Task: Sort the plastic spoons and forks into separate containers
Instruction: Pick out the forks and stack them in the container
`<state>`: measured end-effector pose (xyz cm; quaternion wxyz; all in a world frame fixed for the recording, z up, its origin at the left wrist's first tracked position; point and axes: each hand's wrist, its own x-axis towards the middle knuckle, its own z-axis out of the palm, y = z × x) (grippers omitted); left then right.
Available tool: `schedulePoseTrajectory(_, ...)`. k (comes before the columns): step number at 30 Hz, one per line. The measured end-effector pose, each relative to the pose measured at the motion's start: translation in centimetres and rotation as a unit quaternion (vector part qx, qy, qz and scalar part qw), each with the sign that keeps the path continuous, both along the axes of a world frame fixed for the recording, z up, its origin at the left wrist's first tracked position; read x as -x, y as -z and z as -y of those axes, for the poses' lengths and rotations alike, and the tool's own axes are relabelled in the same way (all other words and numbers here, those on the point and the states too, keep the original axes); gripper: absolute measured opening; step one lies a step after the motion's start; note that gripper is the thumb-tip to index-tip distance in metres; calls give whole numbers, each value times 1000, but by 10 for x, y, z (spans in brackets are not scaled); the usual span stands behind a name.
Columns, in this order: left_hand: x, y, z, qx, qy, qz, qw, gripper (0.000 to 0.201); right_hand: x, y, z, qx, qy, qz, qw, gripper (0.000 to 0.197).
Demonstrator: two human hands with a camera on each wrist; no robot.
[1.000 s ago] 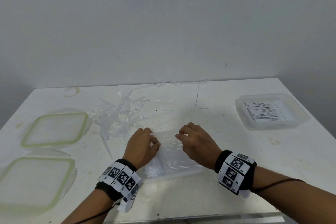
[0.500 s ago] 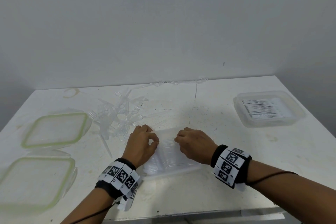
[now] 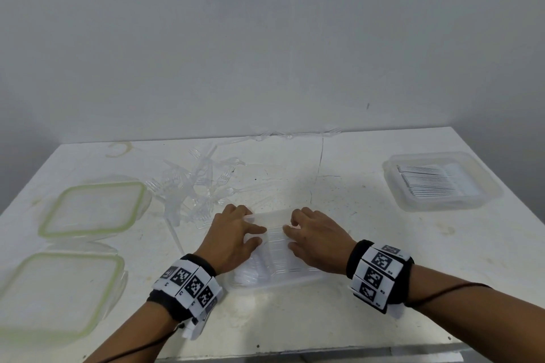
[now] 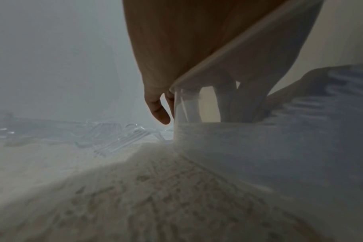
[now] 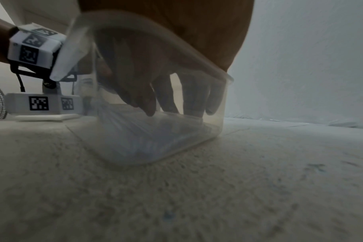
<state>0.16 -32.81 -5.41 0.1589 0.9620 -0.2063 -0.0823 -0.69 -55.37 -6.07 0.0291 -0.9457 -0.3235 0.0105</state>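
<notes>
Grip: your left hand [image 3: 233, 237] and right hand [image 3: 317, 237] rest relaxed on the stacked spoons [image 3: 277, 244], grasping nothing.
Place: near container [image 3: 274, 281], centre of table [image 3: 368, 289].
Handling: I think light, slippery, brittle; take handles.

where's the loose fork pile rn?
Head view: loose fork pile lies left of centre on the table, between the far green-rimmed lid and left hand.

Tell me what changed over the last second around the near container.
Both hands went deeper into the near container: the left hand and right hand now have their fingers down on the stacked cutlery inside, closer together. No grip taken or released that I can see. The loose fork pile, the two lids and the far container stayed put.
</notes>
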Motion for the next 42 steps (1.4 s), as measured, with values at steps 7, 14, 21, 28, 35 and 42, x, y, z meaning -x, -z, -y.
schedulePoseTrajectory(7, 14, -19, -7, -109, 90, -66, 988, 96, 6, -19, -1, 41, 15, -98, 994, 82)
schedulePoseTrajectory(14, 19, -20, -15, -172, 115, -69, 976, 92, 11, -23, -5, 77, 12, -110, 991, 91)
schedulePoseTrajectory(21, 20, -22, -12, -182, 119, -70, 974, 93, 12, -24, -12, 84, 28, -121, 989, 86)
schedulePoseTrajectory(28, 9, -20, -23, -142, 148, -83, 975, 95, 28, -22, -17, 65, 52, -117, 990, 90)
schedulePoseTrajectory(35, 8, -24, -30, -18, 134, -122, 983, 73, 37, -22, -20, -27, 91, -84, 992, 51)
schedulePoseTrajectory(42, -20, -37, -81, 160, -59, 4, 985, 10, 1, -42, 4, -200, 94, -81, 972, 22)
